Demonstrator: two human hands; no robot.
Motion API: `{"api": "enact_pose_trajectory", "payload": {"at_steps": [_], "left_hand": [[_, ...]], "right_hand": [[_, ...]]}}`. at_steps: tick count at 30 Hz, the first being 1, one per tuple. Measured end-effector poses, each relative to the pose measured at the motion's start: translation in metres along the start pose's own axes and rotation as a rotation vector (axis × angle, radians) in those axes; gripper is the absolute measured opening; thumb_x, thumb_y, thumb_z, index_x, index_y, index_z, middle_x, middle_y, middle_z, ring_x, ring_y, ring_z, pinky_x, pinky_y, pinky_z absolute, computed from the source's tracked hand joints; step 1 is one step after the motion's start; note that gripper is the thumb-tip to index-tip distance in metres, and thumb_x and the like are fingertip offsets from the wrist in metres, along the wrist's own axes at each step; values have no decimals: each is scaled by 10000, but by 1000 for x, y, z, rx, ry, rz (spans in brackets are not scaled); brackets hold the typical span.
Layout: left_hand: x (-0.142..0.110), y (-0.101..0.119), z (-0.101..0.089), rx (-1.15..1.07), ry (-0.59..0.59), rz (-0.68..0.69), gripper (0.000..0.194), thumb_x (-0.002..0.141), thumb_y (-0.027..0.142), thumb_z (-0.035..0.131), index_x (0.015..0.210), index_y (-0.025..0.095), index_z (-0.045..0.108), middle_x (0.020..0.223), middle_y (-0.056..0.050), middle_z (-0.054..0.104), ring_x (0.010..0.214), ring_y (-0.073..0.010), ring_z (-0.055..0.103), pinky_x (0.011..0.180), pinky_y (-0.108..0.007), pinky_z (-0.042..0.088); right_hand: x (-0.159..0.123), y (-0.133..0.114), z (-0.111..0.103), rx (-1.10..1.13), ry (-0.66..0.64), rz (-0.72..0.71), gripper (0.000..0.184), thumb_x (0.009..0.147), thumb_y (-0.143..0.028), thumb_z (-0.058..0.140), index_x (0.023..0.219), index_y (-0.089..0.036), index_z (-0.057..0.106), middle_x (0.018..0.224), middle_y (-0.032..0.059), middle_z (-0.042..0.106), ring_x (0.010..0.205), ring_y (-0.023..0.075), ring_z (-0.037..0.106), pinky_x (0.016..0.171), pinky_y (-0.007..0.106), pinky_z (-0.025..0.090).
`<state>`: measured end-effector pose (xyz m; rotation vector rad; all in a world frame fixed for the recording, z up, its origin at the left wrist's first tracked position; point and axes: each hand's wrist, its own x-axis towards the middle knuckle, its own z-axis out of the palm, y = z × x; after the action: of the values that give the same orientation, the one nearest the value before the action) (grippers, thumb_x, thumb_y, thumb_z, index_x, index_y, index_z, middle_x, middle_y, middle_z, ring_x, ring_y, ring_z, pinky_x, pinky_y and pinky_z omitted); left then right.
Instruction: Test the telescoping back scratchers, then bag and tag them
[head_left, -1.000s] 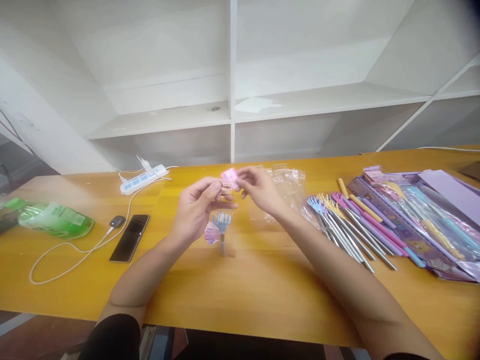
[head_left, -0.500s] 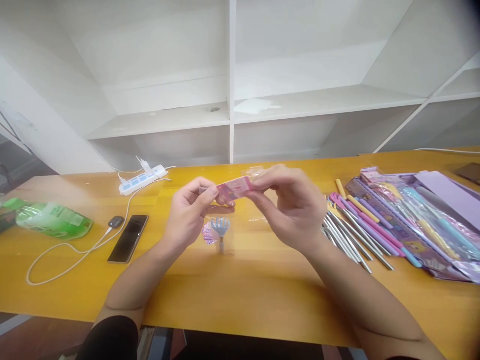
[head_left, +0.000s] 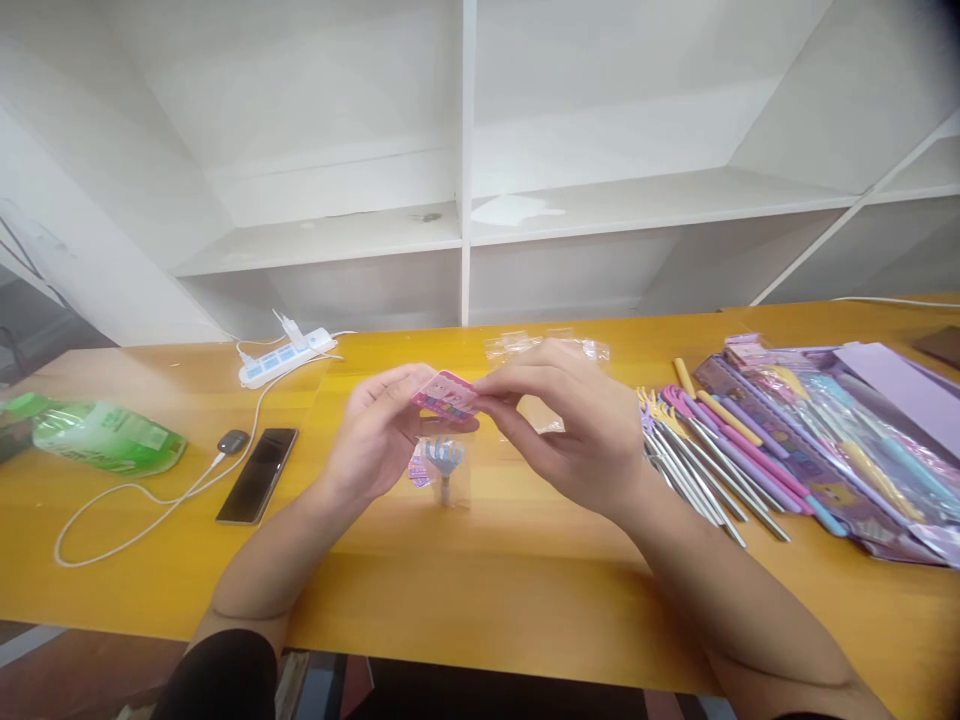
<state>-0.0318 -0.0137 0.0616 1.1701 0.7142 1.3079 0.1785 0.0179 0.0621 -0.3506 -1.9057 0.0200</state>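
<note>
A small pink printed card (head_left: 445, 393) is held up between both hands over the table. My left hand (head_left: 375, 425) grips its left end with thumb and fingers, while my right hand (head_left: 566, 425) pinches the right end. Below the card, a blue claw-shaped back scratcher head (head_left: 444, 456) lies in a clear bag. Beside it are several pink and purple cards (head_left: 418, 467), partly hidden by my left hand. Clear plastic bags (head_left: 517, 345) lie behind my right hand.
Several metal rods (head_left: 694, 470) and coloured handles (head_left: 750, 440) lie right of my right hand, beside a purple box (head_left: 825, 480) of wrapped pieces. At left are a phone (head_left: 257, 476), green bottle (head_left: 105, 438) and power strip (head_left: 288, 358). White shelves (head_left: 465, 240) stand behind.
The card has shifted slightly left and turned, its right end now lower. My right hand has moved left with it, and more of the clear bags behind shows.
</note>
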Motion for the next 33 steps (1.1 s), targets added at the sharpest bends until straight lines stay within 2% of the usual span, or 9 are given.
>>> {"api": "enact_pose_trajectory", "payload": {"at_steps": [5,9,15,19,24,28,33], "left_hand": [[0,2,0,-9,-46,-29,302,996,426,753,873,174,867,957,-85,778,854,-192,760,840,-316,687],[-1,2,-1,-17,-21,-39,313,980,431,768,850,162,860,943,-73,757,782,-153,709,751,-256,646],[-1,3,2,-22,-10,-78,342,989,441,747,812,161,832,801,-60,711,719,-150,663,690,-248,598],[0,3,5,-16,3,-77,335,972,448,760,812,164,834,780,-59,707,690,-156,656,660,-260,583],[-3,2,7,-25,1,-80,311,984,432,755,852,170,859,812,-55,705,710,-151,662,666,-260,580],[-7,3,11,-26,26,-84,279,990,418,749,924,186,889,910,-69,726,756,-171,678,680,-296,601],[-9,4,14,-26,46,-62,259,955,430,790,952,198,904,1030,-93,746,930,-215,716,751,-294,611]], "right_hand": [[0,-8,-3,-82,-21,-64,237,1005,-70,703,1199,-204,703,950,48,773,822,165,692,742,342,558],[-1,-10,-3,-119,-38,-84,219,1021,-109,702,1209,-220,721,949,51,766,814,168,669,732,346,541],[-5,-10,-4,-149,-65,-70,248,1019,-96,701,1222,-233,745,945,46,730,829,165,639,734,339,509],[-5,-9,-7,-121,-109,-35,301,1035,-74,660,1259,-260,737,958,37,701,848,163,620,748,333,504],[-5,-10,-11,-93,-172,28,378,1051,-51,600,1309,-300,722,981,29,661,870,157,603,761,327,500],[-4,-11,-12,-109,-183,5,388,1044,-44,583,1286,-306,737,996,34,613,888,158,598,779,328,532],[-4,-10,-8,-129,-223,-6,367,1034,-86,596,1299,-297,737,1165,85,585,1069,200,623,878,366,619]]}}
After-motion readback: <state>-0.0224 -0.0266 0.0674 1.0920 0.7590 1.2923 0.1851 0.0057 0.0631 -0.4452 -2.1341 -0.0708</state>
